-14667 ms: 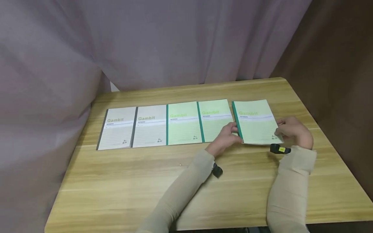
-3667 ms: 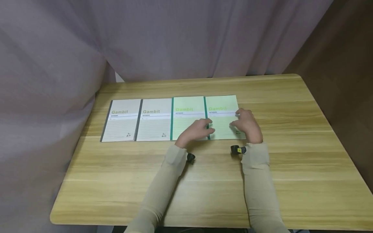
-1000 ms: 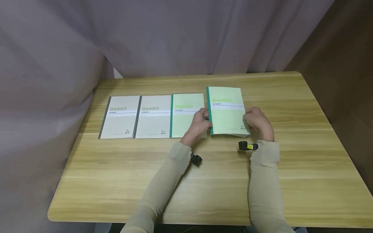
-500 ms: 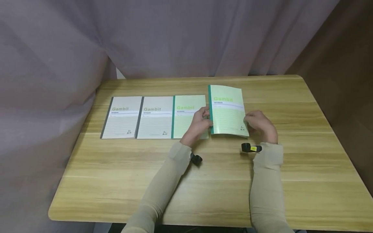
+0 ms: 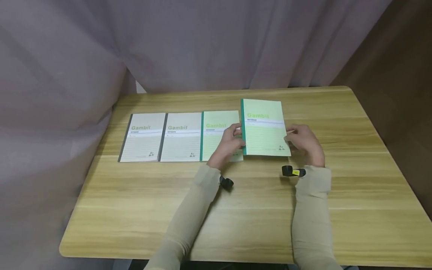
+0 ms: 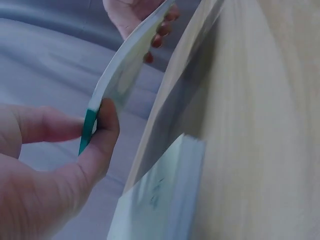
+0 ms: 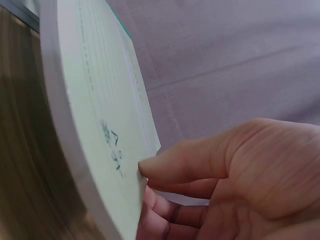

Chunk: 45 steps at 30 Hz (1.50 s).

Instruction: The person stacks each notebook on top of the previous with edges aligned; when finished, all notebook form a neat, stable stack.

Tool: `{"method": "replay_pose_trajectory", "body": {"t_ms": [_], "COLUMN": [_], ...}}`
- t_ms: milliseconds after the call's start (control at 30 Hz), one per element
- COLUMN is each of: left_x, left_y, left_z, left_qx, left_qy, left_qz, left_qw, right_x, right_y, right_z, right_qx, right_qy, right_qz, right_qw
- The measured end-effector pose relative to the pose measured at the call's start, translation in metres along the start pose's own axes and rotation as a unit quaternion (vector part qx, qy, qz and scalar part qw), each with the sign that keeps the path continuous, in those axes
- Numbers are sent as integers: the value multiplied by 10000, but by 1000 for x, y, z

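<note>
Between fingers and thumb, my left hand pinches the spine of a green notebook, my right hand its opposite edge, fingertips partly hidden behind; it hangs above the desk, nearer the far edge. My left hand partly covers a flat notebook.

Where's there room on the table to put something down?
The table is bare right of the right hand, between the sleeves, and on the near side of the white notebooks. It's crowded along the row: a flat green notebook beside the white ones, then the held notebook between right hand and left hand.
</note>
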<state>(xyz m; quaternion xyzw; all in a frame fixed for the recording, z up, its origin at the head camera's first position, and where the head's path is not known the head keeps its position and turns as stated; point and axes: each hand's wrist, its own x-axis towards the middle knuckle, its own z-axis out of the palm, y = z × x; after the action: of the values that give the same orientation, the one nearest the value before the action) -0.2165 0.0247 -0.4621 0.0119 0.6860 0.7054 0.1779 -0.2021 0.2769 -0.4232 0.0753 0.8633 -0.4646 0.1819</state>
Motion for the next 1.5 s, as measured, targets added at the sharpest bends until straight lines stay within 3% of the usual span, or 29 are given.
{"method": "replay_pose_trajectory", "body": {"t_ms": [267,500,733,1100,1500], "left_x": [2,0,-8,-8,-18], "left_y": [6,13,16,30,25], "left_z": [-11,-23,-35,-56,-79], "left_qx": [25,87,206,361,512], "left_qy": [52,119,259,345,509], "left_qz": [-161,-22,-21,116,244], "left_qw": [9999,9999,9995,9987,9971], "right_x": [0,-1,-1,4,7], "right_y": [-8,-21,-33,-56,-69], "right_z": [5,9,19,29,52], "right_qx": [-355,-478,-515,-607,-710], "right_qy": [440,485,346,515,616], "right_qz": [-515,-798,-771,-1036,-1164], "right_qw": [9971,9945,9951,9914,9888]}}
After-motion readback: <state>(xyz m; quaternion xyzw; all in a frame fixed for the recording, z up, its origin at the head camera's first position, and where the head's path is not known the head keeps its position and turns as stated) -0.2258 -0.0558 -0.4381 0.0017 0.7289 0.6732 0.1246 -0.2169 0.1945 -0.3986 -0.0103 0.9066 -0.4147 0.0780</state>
